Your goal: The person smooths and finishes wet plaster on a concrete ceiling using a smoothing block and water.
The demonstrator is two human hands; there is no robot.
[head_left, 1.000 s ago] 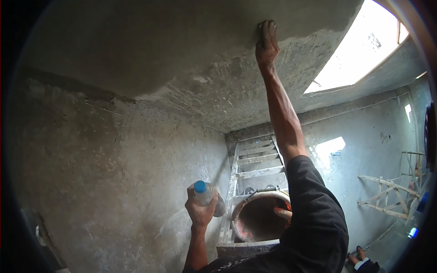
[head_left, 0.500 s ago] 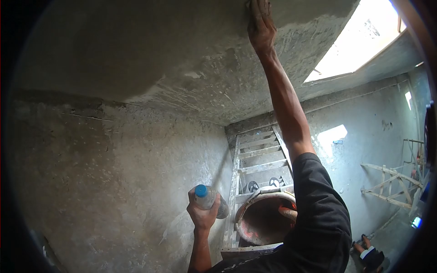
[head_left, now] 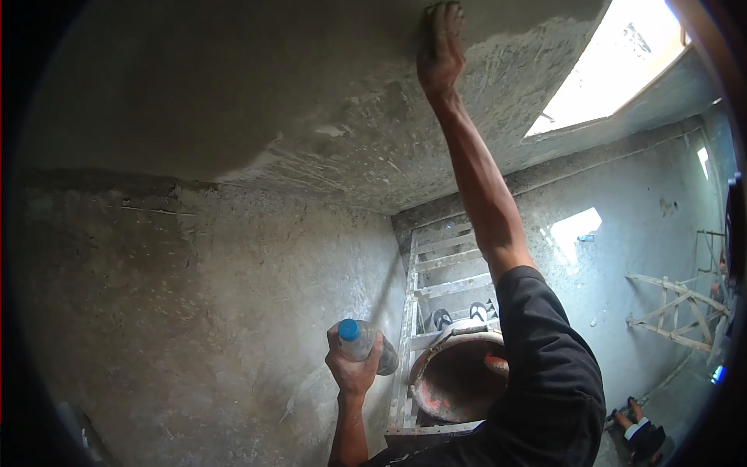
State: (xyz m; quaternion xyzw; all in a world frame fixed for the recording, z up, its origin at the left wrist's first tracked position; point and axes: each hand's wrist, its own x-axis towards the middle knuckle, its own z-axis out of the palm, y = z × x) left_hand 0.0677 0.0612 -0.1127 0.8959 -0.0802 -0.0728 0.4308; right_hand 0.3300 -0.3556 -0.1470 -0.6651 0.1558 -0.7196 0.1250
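Note:
My left hand [head_left: 354, 370] is wrapped round a clear plastic bottle [head_left: 383, 356] with a blue cap, held upright in front of the side wall. Overhead, my right hand [head_left: 442, 58] presses against the plastered ceiling [head_left: 311, 86], with its fingers bent. A dark edge shows at the fingertips, but what the hand holds there, if anything, I cannot make out. The ceiling is smooth and dark around that hand and rough, with pale streaks, nearer the corner. Below my right arm stands a stained bucket [head_left: 436, 393], partly covered by my sleeve, with a reddish-orange object inside.
A slatted ladder-like frame [head_left: 454, 288] runs below, with a pair of sandals [head_left: 478, 312] beyond the bucket. At the upper right is a bright opening [head_left: 615, 66]. A metal scaffold frame [head_left: 677, 311] stands at right, and another person [head_left: 642, 436] is low on that side.
My right hand has slid slightly down and left along the ceiling, and its fingers now look more bent. The left hand keeps the bottle. The whole view has shifted a little.

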